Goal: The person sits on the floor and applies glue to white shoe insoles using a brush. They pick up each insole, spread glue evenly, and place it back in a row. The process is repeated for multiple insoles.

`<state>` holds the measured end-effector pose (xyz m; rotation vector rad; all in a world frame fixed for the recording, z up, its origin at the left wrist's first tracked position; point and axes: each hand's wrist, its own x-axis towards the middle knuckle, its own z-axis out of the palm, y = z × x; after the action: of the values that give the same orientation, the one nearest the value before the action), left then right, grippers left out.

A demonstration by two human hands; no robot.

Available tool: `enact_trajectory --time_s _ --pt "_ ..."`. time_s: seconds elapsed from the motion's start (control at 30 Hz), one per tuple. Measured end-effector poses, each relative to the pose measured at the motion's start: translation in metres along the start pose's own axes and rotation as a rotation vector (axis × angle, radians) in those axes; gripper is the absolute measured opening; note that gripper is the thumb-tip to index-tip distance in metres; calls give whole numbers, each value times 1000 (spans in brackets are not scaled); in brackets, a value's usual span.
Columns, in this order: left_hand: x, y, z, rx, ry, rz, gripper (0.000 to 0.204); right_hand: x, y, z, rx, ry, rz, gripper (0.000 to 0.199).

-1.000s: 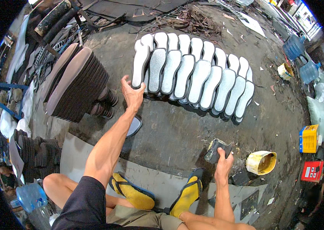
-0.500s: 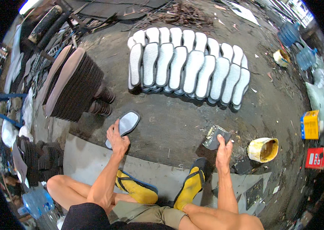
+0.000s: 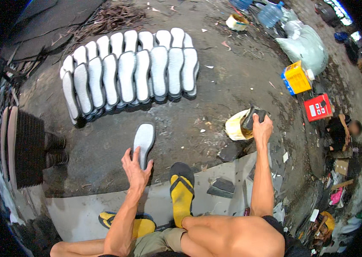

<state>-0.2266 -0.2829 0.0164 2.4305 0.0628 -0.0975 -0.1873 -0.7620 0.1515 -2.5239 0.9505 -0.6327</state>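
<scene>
A grey-topped shoe sole (image 3: 144, 139) lies on the ground before me, narrow end toward me. My left hand (image 3: 136, 169) rests over that end, fingers spread, with a fingertip touching the top and the thumb at the right edge. In my right hand (image 3: 262, 128) is a dark flat pad (image 3: 252, 120), gripped between thumb and fingers. The pad's lower part dips into the mouth of a yellowish, glue-stained tub (image 3: 234, 127), where its end is hidden.
Stacked pale-topped soles (image 3: 127, 79) form two rows beyond. Dark soles (image 3: 26, 147) stand piled at left. A yellow box (image 3: 296, 78), red box (image 3: 318, 107), blue water jug (image 3: 270, 16) and pale sack (image 3: 307, 49) lie at right. Another person (image 3: 340, 132) sits far right.
The view has swung right. My right hand has carried the pad from beside the tub to its mouth. My left hand stays at the sole, which now points straighter away from me.
</scene>
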Motion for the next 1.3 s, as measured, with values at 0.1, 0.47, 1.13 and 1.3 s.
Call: enact_trajectory --time_s 0.1,0.47,1.13,1.3 --pt "-15 -6 1 31 24 40 81 33 46 14 -331 -91 -17 42" --pt "-32 -19 -9 18 18 11 75 63 122 -6 818 -79 444 41" --pt "-30 5 13 -54 45 -43 74 -123 -159 -26 1113 -723 130 29" --pt "-39 5 5 1 -77 -44 88 -164 -233 95 877 -685 -140 31"
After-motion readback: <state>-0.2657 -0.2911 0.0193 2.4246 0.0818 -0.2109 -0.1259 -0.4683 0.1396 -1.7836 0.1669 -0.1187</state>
